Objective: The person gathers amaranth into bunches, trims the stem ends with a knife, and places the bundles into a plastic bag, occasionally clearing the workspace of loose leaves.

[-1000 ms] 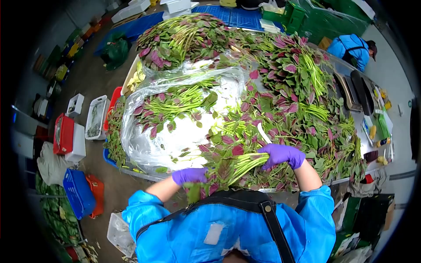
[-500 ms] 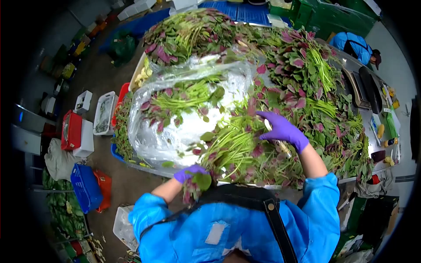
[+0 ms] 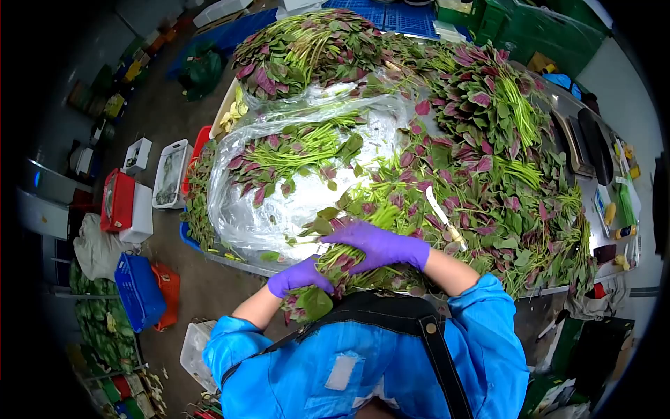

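At the table's near edge, my left hand (image 3: 300,276), in a purple glove, is closed around the leafy end of a bunch of red amaranth (image 3: 338,260). My right hand (image 3: 377,246), gloved alike, lies over the same bunch from the right with its fingers wrapped across it. Some fingertips are hidden in the leaves. To the right of that hand, a knife with a pale handle (image 3: 455,236) rests on the greens. Beyond my hands, another amaranth bunch (image 3: 296,155) lies on a clear plastic bag (image 3: 223,202).
A big amaranth heap (image 3: 307,52) stands at the back, and more bunches (image 3: 488,126) cover the table's right side. Red, white and blue crates (image 3: 139,293) sit on the floor at left. Part of another person's blue sleeve (image 3: 564,85) shows at far right.
My right hand has come left and down from beside the knife onto the amaranth held by my left hand. The knife now lies uncovered on the greens. The other person is mostly out of sight.
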The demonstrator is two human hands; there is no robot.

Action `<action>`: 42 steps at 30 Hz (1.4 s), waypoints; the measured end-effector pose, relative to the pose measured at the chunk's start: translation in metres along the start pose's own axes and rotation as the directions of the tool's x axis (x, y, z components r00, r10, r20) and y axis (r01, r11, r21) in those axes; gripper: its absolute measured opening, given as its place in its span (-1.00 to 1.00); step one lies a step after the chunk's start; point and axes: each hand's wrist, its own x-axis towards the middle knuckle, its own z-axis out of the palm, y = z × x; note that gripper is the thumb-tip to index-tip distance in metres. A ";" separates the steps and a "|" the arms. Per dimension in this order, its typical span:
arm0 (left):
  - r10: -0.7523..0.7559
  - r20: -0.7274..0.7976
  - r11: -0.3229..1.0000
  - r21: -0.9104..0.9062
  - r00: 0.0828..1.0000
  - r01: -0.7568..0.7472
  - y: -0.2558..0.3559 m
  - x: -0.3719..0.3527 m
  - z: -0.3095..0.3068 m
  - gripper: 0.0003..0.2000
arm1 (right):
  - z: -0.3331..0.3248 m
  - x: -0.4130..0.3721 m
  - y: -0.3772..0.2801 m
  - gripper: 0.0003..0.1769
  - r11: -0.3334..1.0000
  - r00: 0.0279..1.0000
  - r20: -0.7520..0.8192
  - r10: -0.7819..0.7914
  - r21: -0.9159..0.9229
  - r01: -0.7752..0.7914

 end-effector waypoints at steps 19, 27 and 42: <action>0.089 0.171 0.991 0.082 0.981 -0.104 0.016 -0.018 -0.034 -0.17 | -0.042 -0.019 0.014 -0.49 0.920 0.913 0.116 0.392 -0.084 -0.384; 0.170 -0.041 0.835 -0.525 0.985 -0.165 -0.034 -0.036 -0.047 -0.13 | -0.105 -0.089 0.028 -0.53 0.511 0.453 0.238 0.859 -0.371 -0.776; 0.262 0.019 0.959 -0.119 0.965 -0.258 -0.013 0.000 -0.034 -0.07 | 0.045 -0.020 -0.002 -0.49 -0.040 0.668 0.024 0.743 0.999 0.009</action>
